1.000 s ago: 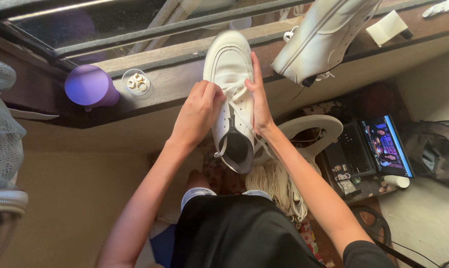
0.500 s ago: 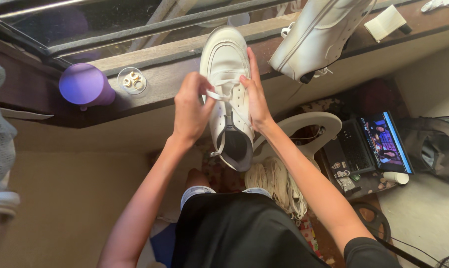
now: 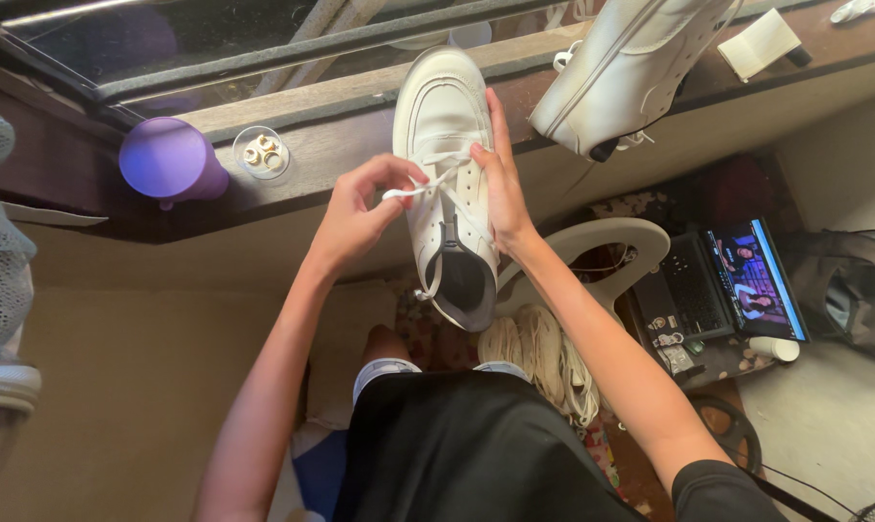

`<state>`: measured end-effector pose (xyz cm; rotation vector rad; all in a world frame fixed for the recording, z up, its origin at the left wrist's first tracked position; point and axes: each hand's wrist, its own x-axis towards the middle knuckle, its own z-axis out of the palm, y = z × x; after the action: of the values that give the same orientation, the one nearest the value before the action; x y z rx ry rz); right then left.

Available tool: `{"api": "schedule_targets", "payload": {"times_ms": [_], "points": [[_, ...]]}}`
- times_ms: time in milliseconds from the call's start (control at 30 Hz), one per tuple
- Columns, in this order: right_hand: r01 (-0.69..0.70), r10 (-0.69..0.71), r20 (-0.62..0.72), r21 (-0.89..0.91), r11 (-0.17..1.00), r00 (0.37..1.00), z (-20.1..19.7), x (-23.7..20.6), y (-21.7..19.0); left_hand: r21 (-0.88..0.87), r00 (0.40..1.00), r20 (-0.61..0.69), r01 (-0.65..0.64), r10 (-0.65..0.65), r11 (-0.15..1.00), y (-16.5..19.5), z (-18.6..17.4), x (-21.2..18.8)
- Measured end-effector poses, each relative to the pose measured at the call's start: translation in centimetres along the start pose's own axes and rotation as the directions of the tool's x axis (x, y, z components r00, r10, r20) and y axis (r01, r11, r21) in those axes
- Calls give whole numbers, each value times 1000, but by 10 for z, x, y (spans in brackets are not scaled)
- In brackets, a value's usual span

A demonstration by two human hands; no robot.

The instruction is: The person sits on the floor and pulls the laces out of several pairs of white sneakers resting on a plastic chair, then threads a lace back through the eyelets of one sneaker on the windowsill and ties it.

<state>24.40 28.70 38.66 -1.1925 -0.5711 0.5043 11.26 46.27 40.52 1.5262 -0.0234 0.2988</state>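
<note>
Head view, looking down. A small clear glass dish (image 3: 261, 152) on the wooden ledge (image 3: 341, 145) holds a few small pale, ring-like pieces; just beside it, to the left, stands a purple cup (image 3: 172, 159), its contents not visible. The ledge is a worn brown wooden sill running beneath a dark window, and it serves as the surface. A white sneaker (image 3: 447, 184) of smooth leather-like material rests with its toe on the ledge and its dark-lined opening hanging over the edge toward the person. The left hand (image 3: 360, 208) is closed in a pinch on the end of a white lace (image 3: 423, 187), drawn taut across the sneaker's front. The right hand (image 3: 500, 188) lies along the sneaker's right side, fingers extended and pressed against it, thumb at the lace. A second white shoe (image 3: 631, 63) leans on the ledge to the right, near a small cream box (image 3: 761, 43). Below, on the floor, lie an open laptop (image 3: 723, 290) with a lit screen, a white curved seat (image 3: 592, 256) and a coil of pale rope (image 3: 539, 353).
</note>
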Motion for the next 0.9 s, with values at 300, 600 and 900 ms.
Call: {"api": "schedule_targets", "payload": {"times_ms": [300, 600, 900], "points": [[-18, 18, 5, 76, 997, 1000, 0, 0, 0, 655, 993, -37, -61, 112, 753, 30, -3, 9], [-214, 203, -266, -16, 977, 942, 9, -7, -4, 167, 977, -178, 146, -116, 975, -5, -6, 6], [190, -289, -76, -591, 784, 954, -6, -12, 12, -285, 943, -89, 285, -321, 915, -10, -9, -5]]}}
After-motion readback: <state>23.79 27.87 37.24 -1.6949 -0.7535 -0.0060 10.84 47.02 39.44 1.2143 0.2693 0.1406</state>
